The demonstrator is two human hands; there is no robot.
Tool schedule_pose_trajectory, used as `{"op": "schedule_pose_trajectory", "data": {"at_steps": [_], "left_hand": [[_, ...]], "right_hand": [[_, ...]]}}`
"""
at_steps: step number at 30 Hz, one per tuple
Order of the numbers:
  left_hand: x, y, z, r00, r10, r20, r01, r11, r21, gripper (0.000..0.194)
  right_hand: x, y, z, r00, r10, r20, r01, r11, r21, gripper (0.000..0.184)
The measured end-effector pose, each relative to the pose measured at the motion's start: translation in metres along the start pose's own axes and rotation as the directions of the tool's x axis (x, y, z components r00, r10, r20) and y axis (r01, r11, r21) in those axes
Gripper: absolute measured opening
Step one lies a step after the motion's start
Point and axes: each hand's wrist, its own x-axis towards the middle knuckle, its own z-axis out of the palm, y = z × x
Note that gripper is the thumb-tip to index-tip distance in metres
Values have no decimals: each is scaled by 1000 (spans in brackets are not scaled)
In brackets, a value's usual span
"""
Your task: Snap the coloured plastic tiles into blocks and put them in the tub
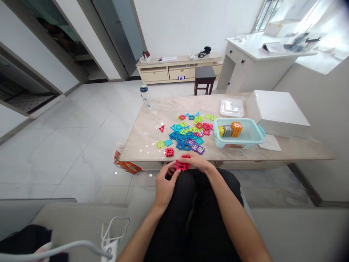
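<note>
Red interlocking plastic tiles are held between my two hands, just above my knees at the table's front edge. My left hand grips them from the left with thumb and fingers. My right hand pinches their upper right side. How many tiles are in the hold I cannot tell. On the table just beyond, a small red tile stack stands by itself. Behind it spreads a loose pile of blue tiles, mixed with green, purple, cyan and red ones. A red triangle tile lies apart on the left.
A light blue bin at the right holds yellow, grey and orange tile stacks. Near it are a clear plastic lid and a white box. A water bottle stands at the far left corner of the marble-look table.
</note>
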Motion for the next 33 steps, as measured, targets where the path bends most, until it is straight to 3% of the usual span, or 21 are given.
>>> {"op": "schedule_pose_trajectory", "data": {"at_steps": [3, 8, 11, 17, 23, 28, 33], "left_hand": [[-3, 3, 1, 999, 26, 22, -26, 999, 33, 32], [-1, 0, 2, 995, -32, -94, 25, 997, -76, 30], [3, -1, 1, 995, -36, -97, 28, 996, -83, 32], [4, -3, -3, 989, 87, -117, -81, 995, 54, 30], [3, -7, 4, 982, 186, 29, -188, 974, 127, 37], [-3, -2, 10, 970, 235, 59, -242, 954, 176, 38], [-5, 1, 4, 964, 248, 90, -262, 943, 206, 31]], "right_hand": [[-3, -3, 0, 1000, -3, 29, 3, 1000, -18, 56], [-2, -4, -2, 999, -22, 28, 24, 998, -53, 55], [-1, -4, -2, 999, -28, 23, 29, 997, -76, 56], [0, -3, 0, 1000, -25, 6, 25, 997, -71, 58], [-5, 3, -9, 1000, 7, 20, -7, 1000, 21, 56], [-14, 6, -13, 996, 91, 5, -91, 991, 94, 57], [-19, 5, -3, 991, 133, -25, -129, 984, 123, 55]]}}
